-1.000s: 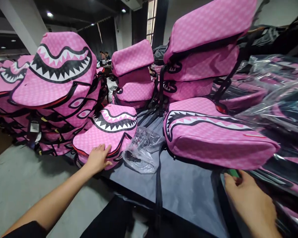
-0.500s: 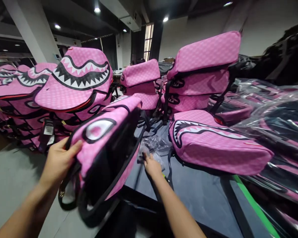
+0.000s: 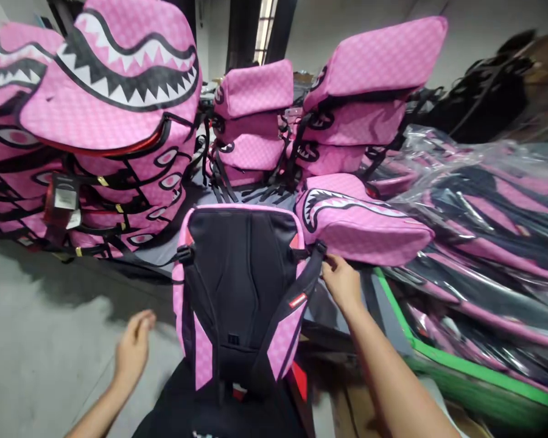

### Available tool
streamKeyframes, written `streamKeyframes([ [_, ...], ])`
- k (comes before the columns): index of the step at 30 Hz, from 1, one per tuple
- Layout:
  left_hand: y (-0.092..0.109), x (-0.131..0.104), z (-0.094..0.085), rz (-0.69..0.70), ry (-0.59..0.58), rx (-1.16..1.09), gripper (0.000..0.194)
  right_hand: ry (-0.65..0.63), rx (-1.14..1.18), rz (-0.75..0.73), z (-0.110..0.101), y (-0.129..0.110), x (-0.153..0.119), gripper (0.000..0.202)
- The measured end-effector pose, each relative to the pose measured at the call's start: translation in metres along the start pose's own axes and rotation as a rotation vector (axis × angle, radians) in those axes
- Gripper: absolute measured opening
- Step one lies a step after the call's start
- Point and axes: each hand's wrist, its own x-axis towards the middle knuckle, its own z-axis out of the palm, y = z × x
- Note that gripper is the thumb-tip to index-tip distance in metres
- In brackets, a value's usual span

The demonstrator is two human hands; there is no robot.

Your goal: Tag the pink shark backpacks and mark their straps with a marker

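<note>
A pink and black backpack (image 3: 244, 267) stands in front of me, its black padded back panel and shoulder straps facing me. The lower end rests against black fabric near my body. At its right edge, my right hand (image 3: 343, 283) pinches the right shoulder strap (image 3: 296, 298) close to its upper buckle. My left hand (image 3: 133, 347) is to the left of the backpack, apart from it; its fingers are curled together, somewhat blurred, with nothing seen in them.
Stacked pink backpacks with a shark-mouth print (image 3: 132, 67) rise at left. More stacks (image 3: 369, 67) stand behind. A single backpack (image 3: 369, 228) lies right of mine. Plastic-wrapped backpacks (image 3: 484, 243) pile at far right, by a green edge (image 3: 475, 365).
The backpack has turned from its side to show its back panel and stands upright at centre. My left hand has let go of it; my right hand has left the clear plastic and taken the strap.
</note>
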Motion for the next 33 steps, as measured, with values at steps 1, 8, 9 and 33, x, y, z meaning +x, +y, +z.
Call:
streamKeyframes([
  [1, 0.004, -0.003, 0.003, 0.039, 0.022, 0.018, 0.026, 0.083, -0.047, -0.063, -0.008, -0.011, -0.014, 0.034],
  [8, 0.074, 0.023, 0.106, 0.508, -0.292, 0.215, 0.054, 0.301, -0.223, -0.294, -0.037, -0.084, -0.081, 0.043],
  [9, 0.079, 0.027, 0.121, 0.494, -0.328, 0.233, 0.057, 0.298, -0.199, -0.242, -0.043, -0.082, -0.084, 0.042],
  [33, 0.12, 0.082, 0.074, 0.364, -0.605, -0.203, 0.023, -0.447, 1.256, 0.044, 0.031, -0.123, -0.142, 0.058],
])
